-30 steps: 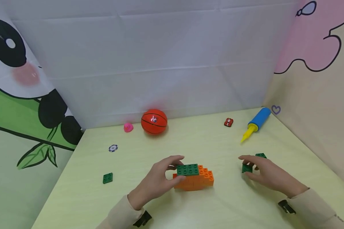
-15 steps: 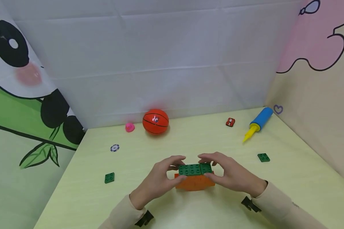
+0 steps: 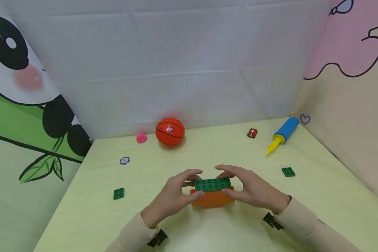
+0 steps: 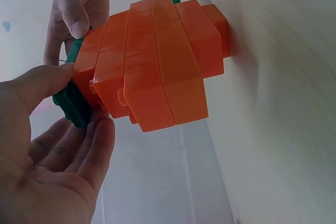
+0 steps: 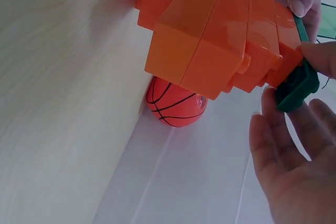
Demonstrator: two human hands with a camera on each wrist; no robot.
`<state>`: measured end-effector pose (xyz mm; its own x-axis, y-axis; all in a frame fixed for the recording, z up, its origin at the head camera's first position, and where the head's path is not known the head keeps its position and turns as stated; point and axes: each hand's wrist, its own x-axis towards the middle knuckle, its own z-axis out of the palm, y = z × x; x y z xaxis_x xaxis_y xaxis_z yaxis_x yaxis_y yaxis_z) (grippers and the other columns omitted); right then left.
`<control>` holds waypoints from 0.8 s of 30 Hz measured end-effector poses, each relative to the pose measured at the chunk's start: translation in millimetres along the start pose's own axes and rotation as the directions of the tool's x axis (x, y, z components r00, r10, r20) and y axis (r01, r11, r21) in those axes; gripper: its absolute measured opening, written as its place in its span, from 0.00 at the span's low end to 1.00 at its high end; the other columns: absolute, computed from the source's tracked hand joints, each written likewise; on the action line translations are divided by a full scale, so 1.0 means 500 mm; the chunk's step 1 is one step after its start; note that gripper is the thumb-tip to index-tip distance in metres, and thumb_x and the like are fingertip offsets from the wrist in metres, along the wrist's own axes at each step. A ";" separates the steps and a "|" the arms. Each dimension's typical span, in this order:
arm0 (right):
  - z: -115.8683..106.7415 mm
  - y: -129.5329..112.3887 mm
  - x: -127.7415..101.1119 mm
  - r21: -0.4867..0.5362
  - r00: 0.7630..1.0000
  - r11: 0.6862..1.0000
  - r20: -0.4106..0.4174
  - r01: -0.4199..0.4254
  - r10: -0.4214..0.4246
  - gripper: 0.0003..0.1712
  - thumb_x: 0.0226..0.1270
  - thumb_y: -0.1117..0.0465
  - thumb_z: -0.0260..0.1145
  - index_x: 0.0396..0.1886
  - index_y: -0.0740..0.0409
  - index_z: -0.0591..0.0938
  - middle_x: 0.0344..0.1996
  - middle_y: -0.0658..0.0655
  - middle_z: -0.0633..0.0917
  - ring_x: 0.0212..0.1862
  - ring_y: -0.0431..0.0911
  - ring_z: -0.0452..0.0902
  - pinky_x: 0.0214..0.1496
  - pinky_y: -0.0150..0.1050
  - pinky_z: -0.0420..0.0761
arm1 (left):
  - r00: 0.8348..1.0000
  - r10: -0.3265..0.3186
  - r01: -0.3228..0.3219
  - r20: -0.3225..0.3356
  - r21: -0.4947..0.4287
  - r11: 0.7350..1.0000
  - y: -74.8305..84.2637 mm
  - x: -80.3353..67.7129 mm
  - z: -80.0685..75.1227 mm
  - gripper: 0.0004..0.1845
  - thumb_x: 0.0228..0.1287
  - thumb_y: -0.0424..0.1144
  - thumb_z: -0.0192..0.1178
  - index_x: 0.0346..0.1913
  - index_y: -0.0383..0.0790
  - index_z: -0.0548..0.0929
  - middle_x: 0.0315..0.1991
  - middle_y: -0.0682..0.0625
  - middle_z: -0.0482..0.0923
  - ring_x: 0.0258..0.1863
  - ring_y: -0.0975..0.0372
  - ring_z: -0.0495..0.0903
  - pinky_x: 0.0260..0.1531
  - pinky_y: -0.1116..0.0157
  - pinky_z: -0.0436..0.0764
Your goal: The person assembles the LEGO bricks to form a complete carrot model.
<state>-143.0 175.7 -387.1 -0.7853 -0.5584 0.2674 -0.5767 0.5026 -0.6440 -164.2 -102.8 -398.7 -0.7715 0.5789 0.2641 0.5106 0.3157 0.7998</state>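
Observation:
An orange block build (image 3: 212,200) made of stacked toy bricks stands on the table, layered in steps and widest at mid-height. Green building bricks (image 3: 207,184) form a row across its top. My left hand (image 3: 176,190) pinches the left end of that row between thumb and fingers; in the left wrist view this green brick (image 4: 73,106) overhangs the orange layer below. At the opposite end my right hand (image 3: 252,187) pinches another green brick (image 5: 300,88), which also juts past the orange top. Loose green bricks lie to the left (image 3: 118,193) and right (image 3: 288,172).
Along the back of the table are a pink rubber duck (image 3: 141,138), a small basketball (image 3: 170,131), a red toy car (image 3: 252,133) and a blue-and-yellow hand pump (image 3: 282,135). A poker chip (image 3: 124,160) lies at the left. A white cloth (image 3: 176,70) hangs behind.
My right hand has picked up a green brick from the table's right side and brought it to the right end of the green row. My left hand has kept its place.

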 end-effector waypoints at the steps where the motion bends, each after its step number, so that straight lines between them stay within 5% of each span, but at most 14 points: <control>1: 0.000 0.000 -0.001 -0.003 1.000 1.000 0.003 -0.004 0.004 0.37 0.69 0.50 0.68 0.74 0.38 0.64 0.53 0.37 0.82 0.56 0.37 0.78 0.59 0.48 0.78 | 1.000 -0.002 0.002 0.003 0.000 1.000 0.000 0.000 0.001 0.28 0.62 0.38 0.71 0.64 0.49 0.75 0.47 0.58 0.82 0.48 0.66 0.82 0.53 0.63 0.81; 8: -0.039 0.050 -0.042 -0.061 0.985 0.984 -0.046 -0.168 0.165 0.40 0.69 0.43 0.66 0.76 0.38 0.61 0.58 0.45 0.80 0.59 0.48 0.76 0.60 0.55 0.76 | 1.000 -0.013 0.013 0.014 0.006 1.000 0.000 0.001 0.006 0.29 0.62 0.38 0.71 0.65 0.49 0.74 0.48 0.59 0.81 0.49 0.66 0.81 0.53 0.67 0.80; 12: -0.104 0.134 -0.091 -0.235 0.960 0.931 -0.072 -0.280 0.271 0.37 0.71 0.51 0.66 0.75 0.50 0.64 0.58 0.55 0.81 0.59 0.57 0.75 0.60 0.60 0.75 | 1.000 -0.002 0.002 0.012 0.014 1.000 0.000 0.003 0.005 0.29 0.62 0.38 0.71 0.65 0.50 0.74 0.48 0.60 0.81 0.49 0.67 0.80 0.53 0.67 0.80; 15: -0.152 0.191 -0.135 -0.366 0.921 0.851 -0.047 -0.375 0.386 0.37 0.68 0.56 0.68 0.73 0.58 0.66 0.58 0.62 0.80 0.60 0.63 0.73 0.60 0.63 0.73 | 1.000 0.004 -0.004 0.010 0.015 1.000 0.000 0.003 0.004 0.29 0.61 0.37 0.71 0.65 0.50 0.74 0.47 0.60 0.81 0.48 0.67 0.81 0.53 0.67 0.81; 18: -0.189 0.232 -0.177 -0.383 0.866 0.799 -0.006 -0.464 0.501 0.38 0.65 0.60 0.69 0.72 0.63 0.66 0.61 0.70 0.77 0.61 0.69 0.70 0.56 0.64 0.75 | 1.000 0.004 -0.004 0.009 0.016 1.000 0.000 0.002 0.003 0.29 0.61 0.37 0.71 0.65 0.50 0.75 0.47 0.59 0.81 0.48 0.67 0.81 0.53 0.67 0.81; 21: -0.207 0.254 -0.203 -0.337 0.826 0.779 0.008 -0.528 0.563 0.39 0.64 0.60 0.70 0.71 0.64 0.66 0.62 0.73 0.74 0.61 0.71 0.70 0.52 0.61 0.77 | 1.000 0.001 -0.001 0.008 0.021 1.000 0.002 0.001 0.002 0.29 0.61 0.38 0.71 0.65 0.50 0.75 0.48 0.59 0.81 0.48 0.67 0.81 0.52 0.67 0.81; 24: -0.211 0.263 -0.206 -0.314 0.829 0.786 -0.003 -0.532 0.560 0.40 0.63 0.58 0.72 0.71 0.63 0.67 0.62 0.73 0.74 0.61 0.70 0.70 0.53 0.63 0.77 | 1.000 -0.002 0.002 0.002 0.030 1.000 0.004 0.001 0.000 0.29 0.61 0.38 0.72 0.65 0.49 0.75 0.48 0.59 0.81 0.48 0.67 0.81 0.52 0.67 0.81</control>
<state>-161.8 368.9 -423.7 -0.9743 -0.1793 -0.1363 -0.1063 0.8997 -0.4233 -163.6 -101.9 -397.3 -0.7714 0.5802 0.2614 0.5205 0.3388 0.7838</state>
